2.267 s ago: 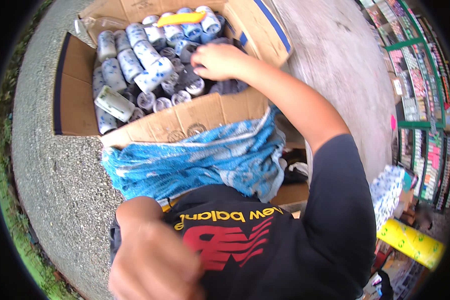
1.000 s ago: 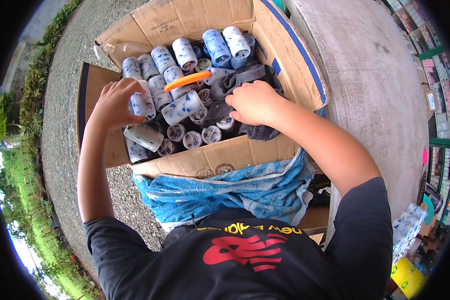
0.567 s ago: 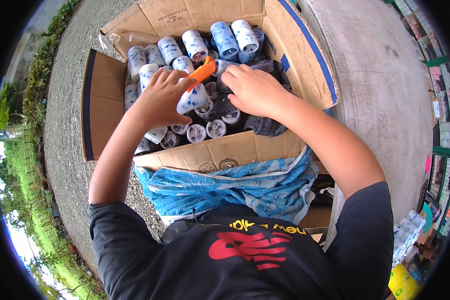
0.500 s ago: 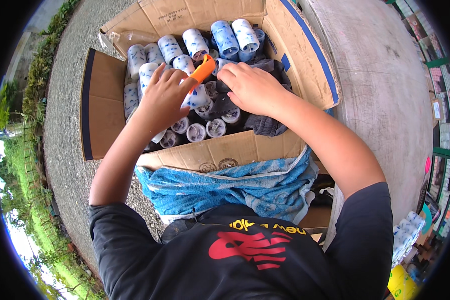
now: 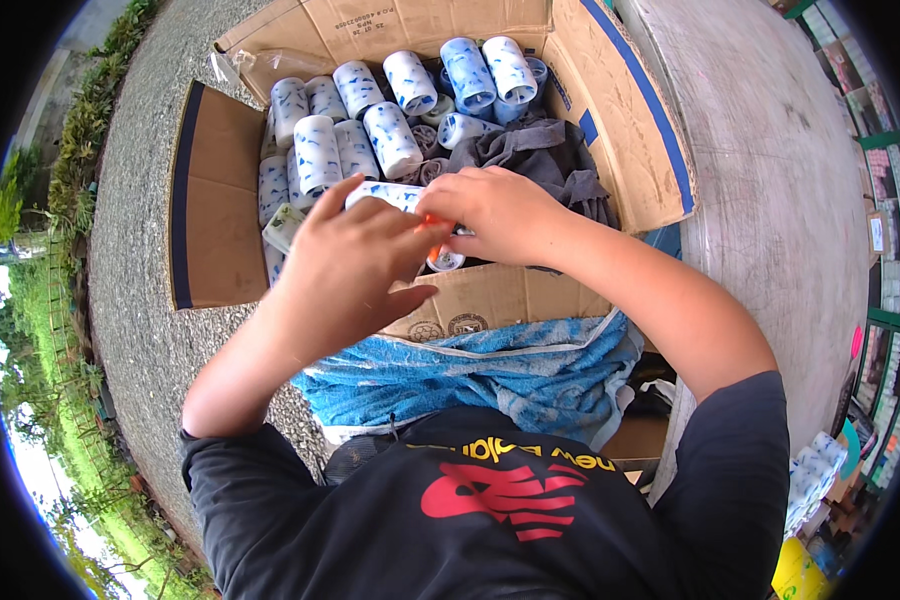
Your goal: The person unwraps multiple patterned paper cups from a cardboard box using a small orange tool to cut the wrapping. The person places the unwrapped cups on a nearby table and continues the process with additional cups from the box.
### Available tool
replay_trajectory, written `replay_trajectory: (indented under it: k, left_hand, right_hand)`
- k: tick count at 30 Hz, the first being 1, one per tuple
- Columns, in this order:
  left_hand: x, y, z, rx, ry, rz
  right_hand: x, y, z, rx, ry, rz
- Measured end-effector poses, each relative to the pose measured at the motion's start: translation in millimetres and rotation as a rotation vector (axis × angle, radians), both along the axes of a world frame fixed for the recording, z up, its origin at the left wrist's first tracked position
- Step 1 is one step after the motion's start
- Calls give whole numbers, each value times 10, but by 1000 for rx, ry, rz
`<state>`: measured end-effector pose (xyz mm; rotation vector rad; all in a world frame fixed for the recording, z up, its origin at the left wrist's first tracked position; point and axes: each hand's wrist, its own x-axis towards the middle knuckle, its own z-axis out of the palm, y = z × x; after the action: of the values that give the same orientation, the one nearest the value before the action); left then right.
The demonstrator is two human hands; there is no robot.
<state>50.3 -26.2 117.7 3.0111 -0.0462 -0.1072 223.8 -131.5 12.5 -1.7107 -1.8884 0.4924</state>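
White cylinders with blue flecks, like pillar candles (image 5: 391, 140), lie and stand in an open cardboard box (image 5: 510, 295). Above its near side my hands meet. An orange tool (image 5: 433, 222), mostly covered by fingers, shows between them; its kind is hidden. The bent fingers of my right hand (image 5: 505, 212) close at the tool. My left hand (image 5: 355, 262) reaches across beside it, thumb apart from the fingers and slightly blurred. Just beyond the fingers lies another flecked cylinder (image 5: 385, 194), partly hidden by them. Dark grey cloth (image 5: 530, 150) lies bunched in the box right of the cylinders.
A blue towel (image 5: 460, 375) hangs at the box's near side. Cardboard flaps (image 5: 215, 195) stand out to the left and right. A pale worn surface (image 5: 760, 200) runs along the right, with stocked shelves (image 5: 885, 240) beyond. Gravelly pavement (image 5: 135, 250) lies left.
Both hands have come nearer to me, the left also to the right. The orange tool, which stuck up from my left hand, is now low between both hands. My view has shifted slightly.
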Motion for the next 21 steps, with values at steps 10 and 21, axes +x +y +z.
replay_trajectory:
  k: [10, 21]
  left_hand:
    - [641, 880, -913, 142, -136, 309]
    - [662, 1146, -423, -282, -42, 437]
  right_hand:
    - [499, 206, -70, 43, 662, -625]
    - [590, 158, 60, -137, 542, -575]
